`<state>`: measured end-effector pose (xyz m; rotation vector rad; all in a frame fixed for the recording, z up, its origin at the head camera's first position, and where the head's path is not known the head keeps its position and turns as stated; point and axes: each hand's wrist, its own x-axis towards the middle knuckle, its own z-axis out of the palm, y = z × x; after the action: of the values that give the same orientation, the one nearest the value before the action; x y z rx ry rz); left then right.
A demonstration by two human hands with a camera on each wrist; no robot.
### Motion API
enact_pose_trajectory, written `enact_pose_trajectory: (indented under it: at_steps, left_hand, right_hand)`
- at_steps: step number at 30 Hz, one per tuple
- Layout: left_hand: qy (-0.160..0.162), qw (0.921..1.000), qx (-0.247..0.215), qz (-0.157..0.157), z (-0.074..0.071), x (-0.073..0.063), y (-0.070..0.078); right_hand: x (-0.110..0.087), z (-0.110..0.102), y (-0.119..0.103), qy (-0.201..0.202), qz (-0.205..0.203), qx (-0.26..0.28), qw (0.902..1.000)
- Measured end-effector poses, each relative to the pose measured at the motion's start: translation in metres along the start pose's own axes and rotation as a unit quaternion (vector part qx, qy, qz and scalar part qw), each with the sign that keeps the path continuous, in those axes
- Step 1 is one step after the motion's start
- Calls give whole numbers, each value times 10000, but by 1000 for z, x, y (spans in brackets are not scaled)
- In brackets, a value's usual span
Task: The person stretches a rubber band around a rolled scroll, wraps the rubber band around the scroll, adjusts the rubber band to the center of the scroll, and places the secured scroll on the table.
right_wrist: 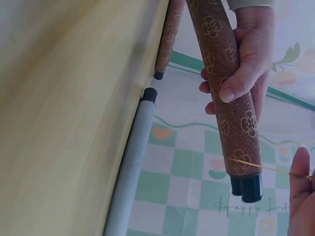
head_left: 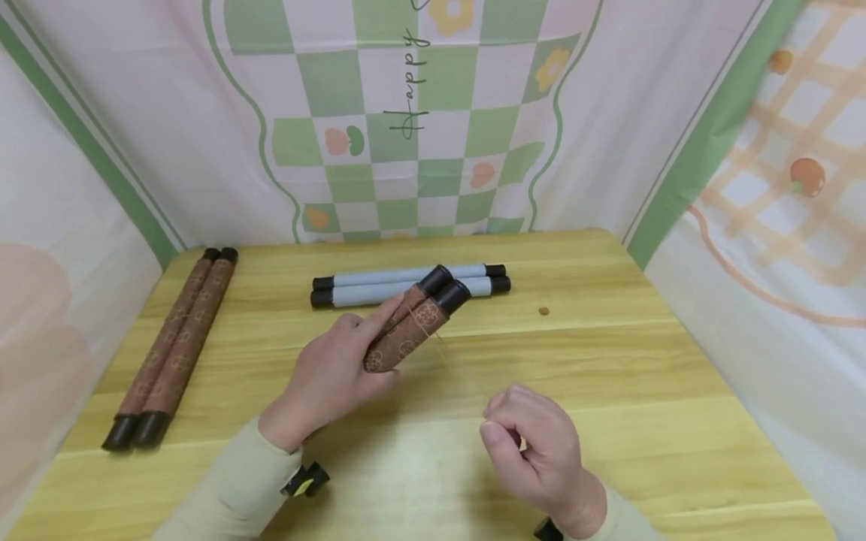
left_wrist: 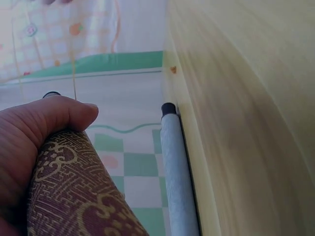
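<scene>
My left hand (head_left: 331,372) grips a pair of brown scrolls (head_left: 399,338), covered in gold flower-patterned cloth and tipped with black knobs. They are raised over the table at a tilt, their far ends pointing up and right. Around the cloth near those ends runs a thin yellowish rubber band (right_wrist: 273,169). It stretches across to my right hand (head_left: 537,451), whose curled fingers hold its other end, apart from the scrolls. In the left wrist view, the left thumb (left_wrist: 74,112) lies over the patterned cloth. My palm hides the scrolls' near ends.
Another pair of brown scrolls (head_left: 179,353) lies along the table's left side. Two light-blue scrolls (head_left: 365,293) with black ends lie side by side at the back, partly behind the held pair. A small brown bit (head_left: 544,310) lies to their right. Printed curtains (head_left: 595,150) enclose the wooden table.
</scene>
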<state>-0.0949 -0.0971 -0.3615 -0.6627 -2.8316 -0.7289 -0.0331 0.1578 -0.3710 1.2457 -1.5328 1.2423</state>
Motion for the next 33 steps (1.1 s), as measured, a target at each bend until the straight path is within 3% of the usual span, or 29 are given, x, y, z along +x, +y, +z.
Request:
enact_pose_trajectory:
  at_steps: [2, 4, 6, 8, 11, 14, 17, 20, 21, 22, 23, 25, 26, 28, 30, 31, 33]
  left_hand:
    - [119, 9999, -8, 27, -2, -1, -2]
    - [218, 9997, -2, 66, -4, -2, -2]
    - [315, 9994, 31, 130, -6, -3, -1]
    - [388, 9990, 65, 199, -7, -4, 1]
    - [579, 9975, 100, 399, -10, -7, 6]
    - [794, 9943, 100, 709, -11, -9, 10]
    - [976, 9898, 116, 1027, -11, -11, 14]
    - [1098, 9848, 173, 1332, -11, -14, 16]
    - [1124, 9830, 202, 1439, -10, -15, 16]
    - [1146, 9808, 243, 1557, -10, -16, 16]
    - [1161, 9787, 256, 1673, -10, -17, 17]
    - [1229, 9732, 310, 1918, -8, -18, 17]
    - [1271, 9702, 328, 2039, -8, -18, 17]
    - [1377, 9628, 345, 2297, -7, -18, 17]
    - [1478, 9557, 361, 2520, -5, -18, 17]
    - [1510, 9527, 386, 2608, -5, -18, 17]
    - [1549, 9476, 406, 2764, -4, -19, 17]
  right_hand:
    - [-7, -2, -2, 95, 447, 304, 9985]
    - [-16, -5, -6, 266, 1227, 550, 9906]
    - [-22, -8, -10, 441, 2204, 1079, 9684]
    - [-22, -12, -14, 630, 3311, 1624, 9274]
    - [-16, -18, -15, 852, 4571, 2753, 8414]
    - [-14, -23, -12, 1070, 5302, 3914, 7445]
    - [-15, -26, -6, 1511, 5477, 5344, 6258]
    - [-15, -27, 0, 1848, 5321, 6492, 5111]
    - [-15, -27, 2, 1899, 5251, 6771, 4793]
    - [-14, -27, 3, 1919, 5194, 6983, 4536]
    - [-13, -27, 4, 1921, 5136, 7142, 4350]
    - [-9, -26, 6, 1904, 5053, 7393, 4023]
    - [-8, -25, 6, 1876, 4998, 7492, 3920]
    - [-4, -23, 7, 1765, 4854, 7646, 3856]
    - [0, -22, 8, 1659, 4705, 7750, 3879]
    - [1, -21, 8, 1613, 4637, 7770, 3940]
    - [3, -21, 7, 1501, 4551, 7732, 4154]
